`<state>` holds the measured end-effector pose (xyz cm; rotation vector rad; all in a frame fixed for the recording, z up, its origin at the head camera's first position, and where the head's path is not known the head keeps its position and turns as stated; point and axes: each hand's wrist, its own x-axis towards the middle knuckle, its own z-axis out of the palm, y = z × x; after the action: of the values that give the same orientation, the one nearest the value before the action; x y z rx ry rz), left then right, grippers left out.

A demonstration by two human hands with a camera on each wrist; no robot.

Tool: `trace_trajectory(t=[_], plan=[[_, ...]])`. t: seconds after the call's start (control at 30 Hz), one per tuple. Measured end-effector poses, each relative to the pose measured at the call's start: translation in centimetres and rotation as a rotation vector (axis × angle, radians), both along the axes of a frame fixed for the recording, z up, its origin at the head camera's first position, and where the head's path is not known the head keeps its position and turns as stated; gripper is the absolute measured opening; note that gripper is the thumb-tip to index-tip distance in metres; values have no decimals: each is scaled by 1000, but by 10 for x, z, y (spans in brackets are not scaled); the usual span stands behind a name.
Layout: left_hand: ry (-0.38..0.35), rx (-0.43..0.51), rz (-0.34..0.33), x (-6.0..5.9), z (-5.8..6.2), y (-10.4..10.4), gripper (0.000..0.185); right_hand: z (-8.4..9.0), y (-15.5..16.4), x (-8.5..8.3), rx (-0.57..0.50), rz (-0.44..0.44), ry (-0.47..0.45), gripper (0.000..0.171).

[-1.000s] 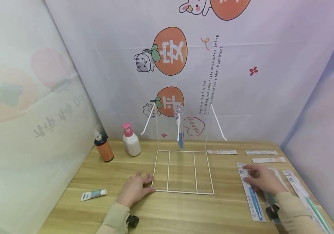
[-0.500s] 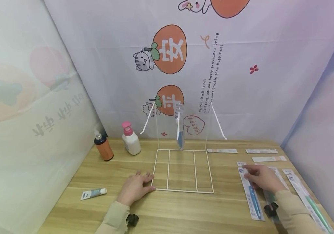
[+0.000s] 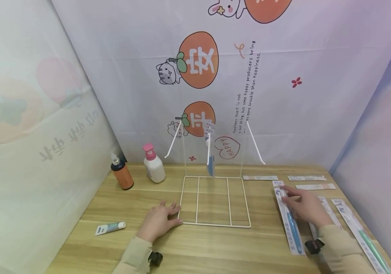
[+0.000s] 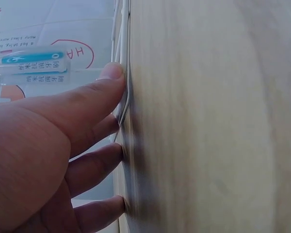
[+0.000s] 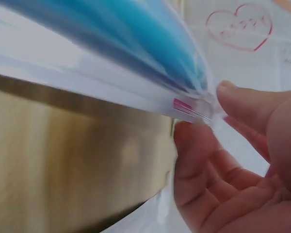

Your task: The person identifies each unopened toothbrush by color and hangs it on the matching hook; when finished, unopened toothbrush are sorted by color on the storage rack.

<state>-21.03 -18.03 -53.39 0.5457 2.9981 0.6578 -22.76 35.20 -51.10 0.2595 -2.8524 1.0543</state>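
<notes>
My right hand point(image 3: 306, 205) pinches the upper part of a packaged toothbrush point(image 3: 293, 228) with a blue handle. In the right wrist view, thumb and fingers squeeze the clear pack point(image 5: 136, 43), which is tilted up off the wood. My left hand point(image 3: 159, 220) rests at the front left corner of a white wire rack point(image 3: 229, 201). Its thumb point(image 4: 111, 73) presses the front wire, and the spread fingers touch down by the left side wire. Another blue packaged toothbrush point(image 3: 211, 167) hangs on the rack's middle hook; the two outer hooks hold nothing.
More packaged toothbrushes, one with a green handle point(image 3: 370, 243), lie at the right, one partly under my right arm. Narrow flat packets point(image 3: 260, 178) lie at the back right. A pink-topped pump bottle point(image 3: 154, 167), an orange bottle point(image 3: 123, 177) and a tube point(image 3: 110, 228) are at left.
My right hand has taken hold of the blue toothbrush pack, raised it off the table and shifted it slightly left. The left hand stays on the rack.
</notes>
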Motion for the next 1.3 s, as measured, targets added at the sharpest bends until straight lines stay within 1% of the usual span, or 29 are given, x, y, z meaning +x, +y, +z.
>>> trace_trajectory(t=[0.13,0.23,0.3,0.47,0.6,0.67,0.77,0.83,1.0,1.07,1.17,1.23,1.3], plan=[[-32,29,11,2,0,0,59,16,-18,-1,56,-27,173,46],[-51,49,19,3,1,1,60,30,-36,1,35,-44,274,45],[-52,51,19,3,0,1,60,40,-50,3,-1,-33,356,44],[-46,46,17,2,-1,0,61,59,-84,5,-102,35,552,48],[-49,48,18,2,-1,-1,61,73,-111,8,-136,46,602,51],[-50,50,18,2,-1,-1,61,79,-126,11,-158,65,616,52],[-49,50,17,2,-1,-1,61,87,-147,15,-193,123,661,53],[-50,48,16,2,-1,-1,61,92,-160,19,-238,171,693,54],[-41,34,6,0,-2,-1,59,106,-187,31,-339,247,792,58],[-37,28,4,-1,-2,-1,59,111,-197,34,-380,277,832,52],[-30,33,0,-1,-1,0,58,119,-210,38,-436,323,867,38],[-37,38,5,-1,-1,0,59,121,-217,39,-452,348,881,35],[-36,46,6,0,0,0,59,122,-223,39,-453,366,889,38]])
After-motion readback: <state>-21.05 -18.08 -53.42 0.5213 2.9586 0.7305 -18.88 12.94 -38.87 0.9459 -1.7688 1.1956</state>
